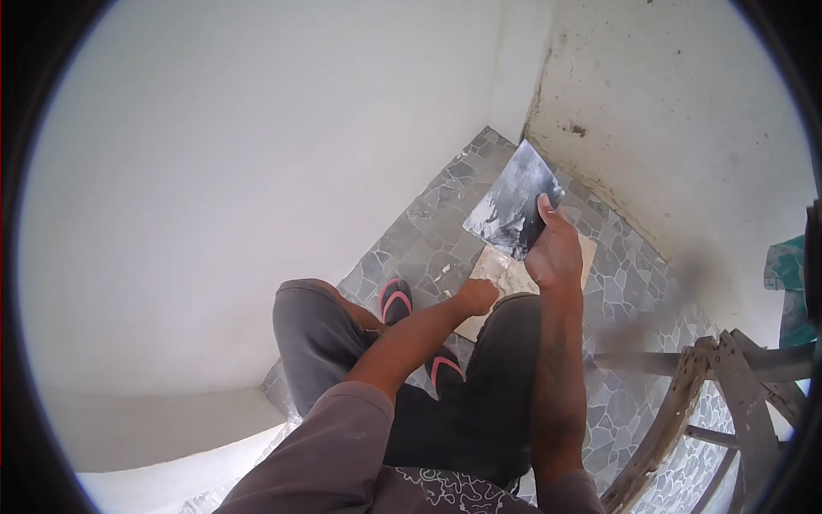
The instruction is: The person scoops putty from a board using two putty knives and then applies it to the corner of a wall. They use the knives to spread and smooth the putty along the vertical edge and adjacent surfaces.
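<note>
My right hand point(554, 253) is closed on the lower right edge of a dark rectangular plate point(514, 197), its thumb lying across the face. White paste is smeared over the plate, thickest toward the left edge and lower corner. Lower and to the left, my left hand point(478, 296) is curled into a fist over the near left side of a beige board point(511, 272). What that fist holds, if anything, is hidden. The board lies on the floor in front of my knees, partly covered by my right hand and a knee.
Grey stone-patterned floor point(621, 257) runs between a white wall point(257, 154) and a stained wall point(659, 111). A weathered wooden frame point(676, 420) stands at the right, near a green cloth point(792, 287). My feet wear dark sandals point(396, 301) with pink straps.
</note>
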Tool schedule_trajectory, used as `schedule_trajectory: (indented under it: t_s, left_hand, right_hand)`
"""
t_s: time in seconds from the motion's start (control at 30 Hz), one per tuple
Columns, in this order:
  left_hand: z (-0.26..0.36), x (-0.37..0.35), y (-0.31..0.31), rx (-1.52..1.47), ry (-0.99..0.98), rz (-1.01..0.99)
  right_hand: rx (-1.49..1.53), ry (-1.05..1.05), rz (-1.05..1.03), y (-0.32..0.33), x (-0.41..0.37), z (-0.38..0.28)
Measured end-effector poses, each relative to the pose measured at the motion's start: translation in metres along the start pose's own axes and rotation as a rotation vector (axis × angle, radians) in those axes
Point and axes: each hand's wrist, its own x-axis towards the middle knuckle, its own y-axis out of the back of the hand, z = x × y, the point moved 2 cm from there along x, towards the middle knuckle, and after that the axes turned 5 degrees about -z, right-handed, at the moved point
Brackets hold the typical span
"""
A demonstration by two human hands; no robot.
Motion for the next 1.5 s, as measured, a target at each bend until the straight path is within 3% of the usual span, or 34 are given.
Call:
schedule_trajectory:
  t_s: [0.03,0.1,0.27,0.33,0.4,0.63,0.77,0.8,0.9,1.07,1.13,1.23,1.3,1.37,1.47,1.5]
  left_hand:
    - [-0.005,0.003,-0.020,-0.169,0.022,-0.005]
    - [-0.010,0.005,-0.053,-0.435,0.083,-0.008]
    - [-0.010,-0.013,-0.082,-0.543,0.256,-0.090]
    - [-0.013,-0.009,-0.091,-0.563,0.284,-0.115]
    - [-0.018,-0.008,-0.092,-0.600,0.313,-0.124]
    - [-0.047,0.008,-0.096,-0.718,0.357,-0.096]
    - [-0.088,-0.002,-0.089,-0.778,0.398,-0.021]
    - [-0.092,-0.001,-0.080,-0.778,0.429,0.002]
    - [-0.154,-0.029,-0.063,-0.767,0.470,0.162]
    - [-0.247,-0.168,-0.008,-0.635,0.683,0.454]
    - [-0.256,-0.252,0.014,-0.565,0.768,0.557]
    - [-0.229,-0.371,0.064,-0.366,0.772,0.736]
    - [-0.157,-0.475,0.111,-0.401,0.887,0.606]
    - [-0.096,-0.558,0.131,-0.788,0.837,0.789]
    - [-0.019,-0.646,0.124,-0.842,0.811,1.425]
    - [-0.005,-0.662,0.113,-0.832,0.812,1.641]
  right_hand:
    - [-0.011,-0.156,0.058,0.013,0.003,0.014]
    - [0.013,-0.172,0.050,0.007,0.002,0.022]
    - [0.093,-0.349,0.066,0.007,0.018,0.042]
    - [0.706,-0.539,0.017,0.013,0.026,0.050]
    - [0.941,-0.652,-0.146,0.016,0.034,0.067]
    - [0.982,-0.854,-0.257,-0.017,0.060,0.124]
    - [0.998,-0.959,-0.423,-0.045,0.068,0.173]
    - [1.006,-1.001,-0.496,-0.042,0.063,0.156]
    - [0.750,-0.973,-0.521,-0.080,0.064,0.221]
    - [0.371,-0.943,-0.517,-0.137,0.029,0.283]
    - [0.065,-0.770,-0.608,-0.141,0.020,0.311]
    - [0.078,-0.856,-0.601,-0.183,-0.008,0.307]
    - [0.048,-0.717,-0.691,-0.218,-0.064,0.291]
    - [-0.123,-0.541,-0.754,-0.250,-0.107,0.265]
    - [-0.354,-0.234,-0.934,-0.318,-0.180,0.213]
    - [-0.503,-0.055,-1.158,-0.331,-0.191,0.210]
